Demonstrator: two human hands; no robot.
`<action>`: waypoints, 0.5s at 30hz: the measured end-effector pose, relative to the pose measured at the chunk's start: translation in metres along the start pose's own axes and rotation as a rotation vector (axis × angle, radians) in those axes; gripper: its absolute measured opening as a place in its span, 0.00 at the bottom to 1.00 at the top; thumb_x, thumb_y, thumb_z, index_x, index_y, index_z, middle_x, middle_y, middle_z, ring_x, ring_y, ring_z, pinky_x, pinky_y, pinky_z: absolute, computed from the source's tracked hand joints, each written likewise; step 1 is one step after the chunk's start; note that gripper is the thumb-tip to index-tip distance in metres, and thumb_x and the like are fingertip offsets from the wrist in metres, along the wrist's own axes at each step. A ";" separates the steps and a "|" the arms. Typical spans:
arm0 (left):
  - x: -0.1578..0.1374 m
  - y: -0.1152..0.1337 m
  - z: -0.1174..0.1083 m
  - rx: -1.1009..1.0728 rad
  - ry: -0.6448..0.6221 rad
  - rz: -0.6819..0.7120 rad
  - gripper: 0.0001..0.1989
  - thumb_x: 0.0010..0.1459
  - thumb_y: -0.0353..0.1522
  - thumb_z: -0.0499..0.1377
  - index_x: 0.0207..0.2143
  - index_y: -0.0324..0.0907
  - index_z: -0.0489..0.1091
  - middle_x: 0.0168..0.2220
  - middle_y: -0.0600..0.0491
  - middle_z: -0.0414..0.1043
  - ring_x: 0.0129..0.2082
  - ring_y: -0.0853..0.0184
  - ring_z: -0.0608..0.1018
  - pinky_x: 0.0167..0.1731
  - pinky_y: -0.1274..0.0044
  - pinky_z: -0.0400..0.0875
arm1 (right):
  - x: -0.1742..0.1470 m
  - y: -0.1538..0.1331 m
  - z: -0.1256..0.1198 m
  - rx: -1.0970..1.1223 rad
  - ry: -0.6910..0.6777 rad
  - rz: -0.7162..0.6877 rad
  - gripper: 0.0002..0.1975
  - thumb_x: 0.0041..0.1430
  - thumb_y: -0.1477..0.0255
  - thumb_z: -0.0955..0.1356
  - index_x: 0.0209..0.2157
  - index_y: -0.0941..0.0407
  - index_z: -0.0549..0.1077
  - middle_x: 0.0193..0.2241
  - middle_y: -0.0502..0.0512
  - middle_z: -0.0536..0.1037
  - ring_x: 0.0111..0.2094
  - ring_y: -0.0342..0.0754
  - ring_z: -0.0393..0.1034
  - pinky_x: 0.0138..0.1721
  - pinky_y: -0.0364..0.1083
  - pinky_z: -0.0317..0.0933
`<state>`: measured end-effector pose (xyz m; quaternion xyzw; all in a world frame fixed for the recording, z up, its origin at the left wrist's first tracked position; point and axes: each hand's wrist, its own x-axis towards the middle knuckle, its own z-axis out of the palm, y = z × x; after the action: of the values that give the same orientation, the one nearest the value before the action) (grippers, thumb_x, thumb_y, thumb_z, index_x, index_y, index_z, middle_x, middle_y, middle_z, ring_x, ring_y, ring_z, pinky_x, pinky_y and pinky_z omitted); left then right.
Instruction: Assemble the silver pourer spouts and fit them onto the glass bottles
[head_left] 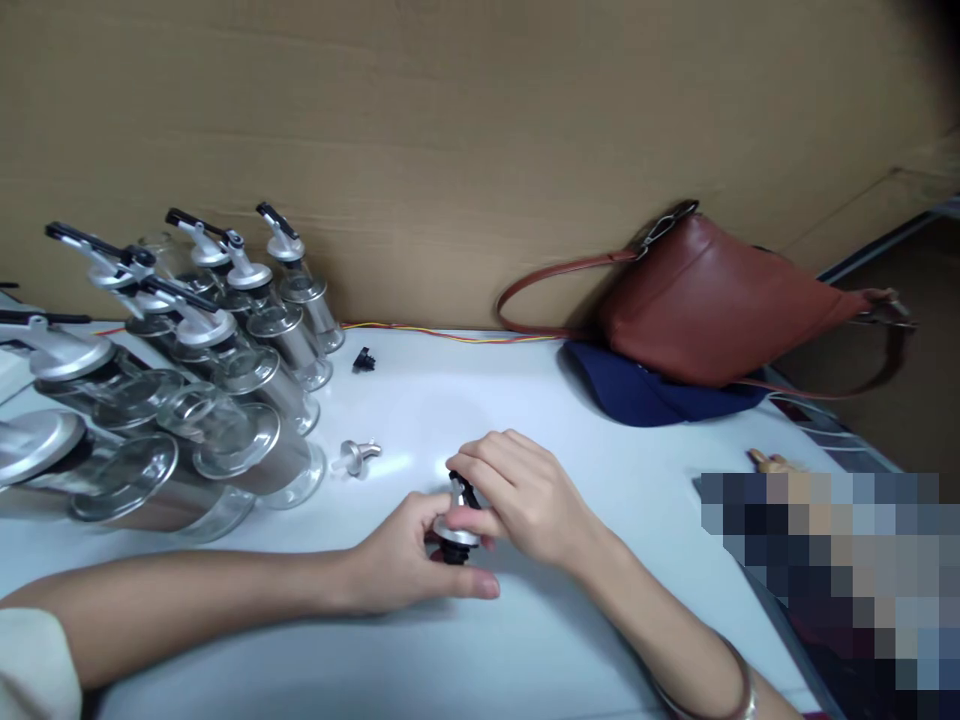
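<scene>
Between my two hands, just above the white table, is a pourer spout (457, 530) with a silver cap, a black ribbed stopper underneath and a black lever on top. My left hand (420, 555) grips it from the left around the cap and stopper. From the right, my right hand (517, 490) closes its fingers on the lever and upper part. Left of the hands, a loose metal spout (358, 457) lies on the table. Farther back sits a small black plastic piece (364, 360).
Several glass bottles (259, 455) with steel bands crowd the left side, many topped with similar pourers. At the back right a brown leather bag (697, 300) rests on a navy cap (637, 390). Thin coloured wires (450, 335) run along the cardboard wall (420, 150). The right edge is blurred out.
</scene>
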<state>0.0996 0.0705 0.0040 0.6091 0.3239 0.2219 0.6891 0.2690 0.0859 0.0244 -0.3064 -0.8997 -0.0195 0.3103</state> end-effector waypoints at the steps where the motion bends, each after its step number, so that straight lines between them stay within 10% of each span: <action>1: 0.000 -0.001 0.000 0.026 0.002 0.016 0.14 0.46 0.39 0.65 0.30 0.39 0.68 0.26 0.57 0.61 0.27 0.69 0.62 0.29 0.77 0.58 | -0.001 -0.001 0.001 -0.020 0.009 -0.001 0.30 0.70 0.56 0.51 0.32 0.61 0.73 0.25 0.56 0.75 0.26 0.47 0.64 0.28 0.46 0.53; 15: -0.004 0.006 0.004 -0.063 -0.165 -0.024 0.09 0.48 0.36 0.58 0.26 0.42 0.60 0.23 0.59 0.56 0.24 0.72 0.60 0.25 0.77 0.56 | -0.004 -0.003 0.003 -0.140 0.076 -0.141 0.32 0.72 0.65 0.47 0.20 0.57 0.68 0.18 0.53 0.64 0.22 0.48 0.52 0.26 0.48 0.46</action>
<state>0.1004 0.0661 0.0111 0.5994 0.2659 0.1728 0.7350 0.2678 0.0822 0.0199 -0.2624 -0.9030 -0.1158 0.3198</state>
